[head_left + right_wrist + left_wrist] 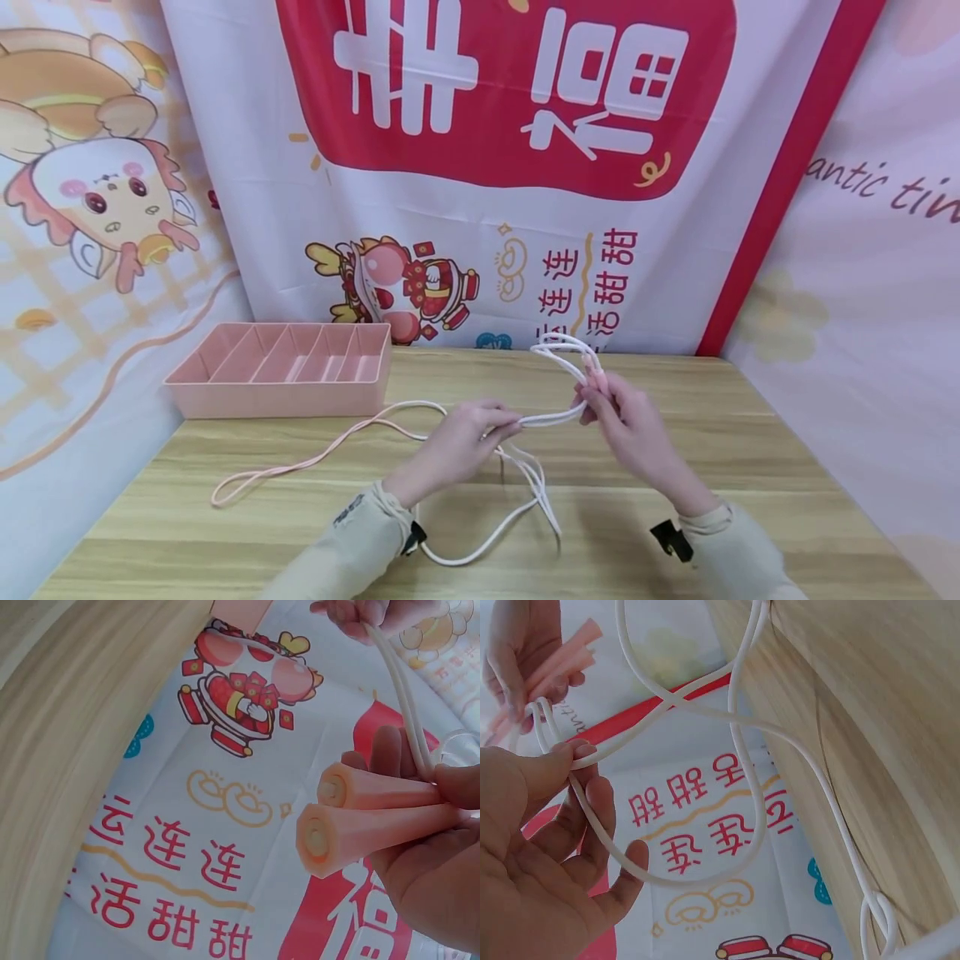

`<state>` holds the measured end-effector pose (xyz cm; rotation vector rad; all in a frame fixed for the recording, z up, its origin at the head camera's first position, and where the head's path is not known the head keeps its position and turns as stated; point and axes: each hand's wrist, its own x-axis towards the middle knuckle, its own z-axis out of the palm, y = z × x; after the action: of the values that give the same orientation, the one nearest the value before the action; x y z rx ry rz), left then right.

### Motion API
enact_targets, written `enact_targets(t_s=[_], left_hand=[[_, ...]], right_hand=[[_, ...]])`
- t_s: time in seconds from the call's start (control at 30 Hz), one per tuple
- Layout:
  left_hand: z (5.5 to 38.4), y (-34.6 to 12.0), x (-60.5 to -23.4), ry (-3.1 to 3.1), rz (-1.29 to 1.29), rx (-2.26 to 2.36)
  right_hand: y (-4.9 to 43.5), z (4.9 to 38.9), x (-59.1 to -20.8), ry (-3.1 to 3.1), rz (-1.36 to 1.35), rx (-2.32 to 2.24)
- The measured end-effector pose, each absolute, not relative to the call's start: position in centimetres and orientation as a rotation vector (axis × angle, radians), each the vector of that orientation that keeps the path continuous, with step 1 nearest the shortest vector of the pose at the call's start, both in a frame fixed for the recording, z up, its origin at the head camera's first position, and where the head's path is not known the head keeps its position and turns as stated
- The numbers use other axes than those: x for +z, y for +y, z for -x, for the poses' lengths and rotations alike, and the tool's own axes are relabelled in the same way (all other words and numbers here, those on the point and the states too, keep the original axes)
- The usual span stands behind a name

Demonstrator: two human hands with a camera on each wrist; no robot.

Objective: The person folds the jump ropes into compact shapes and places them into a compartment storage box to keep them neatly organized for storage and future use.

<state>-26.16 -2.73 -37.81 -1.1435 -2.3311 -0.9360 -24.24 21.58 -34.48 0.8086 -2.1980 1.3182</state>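
Note:
A jump rope with a thin white cord (551, 418) and two pink tapered handles (360, 834) is between my hands. My right hand (637, 433) grips both handles side by side, along with folded strands of cord that loop up above the fingers. To its left, my left hand (453, 450) pinches the doubled cord between thumb and index finger; the left wrist view shows its other fingers (622, 889) loosely bent. More cord (480, 552) hangs below the left hand. A pinkish doubled length (281, 469) lies on the table, ending in a loop at the left.
A pink box (277, 400) with several compartments stands at the table's back left. The wooden table (675, 550) meets a printed cloth (450, 200) at the back, and more printed cloth hangs on both sides.

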Motion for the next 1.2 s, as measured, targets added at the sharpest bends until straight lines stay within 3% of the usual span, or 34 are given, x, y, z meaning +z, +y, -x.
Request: enact_targets(t_s=[0.57,1.2], left_hand=[[27.3,-3.6,-37.5,-2.431,1.371,-1.063],[26.5,-4.1,-36.7,-2.491,1.367,-1.031]], right_hand=[[21.6,24.1,-34.0,-2.166,-1.02,1.318],[21.7,24.0,-34.3,-2.198,-1.201,1.115]])
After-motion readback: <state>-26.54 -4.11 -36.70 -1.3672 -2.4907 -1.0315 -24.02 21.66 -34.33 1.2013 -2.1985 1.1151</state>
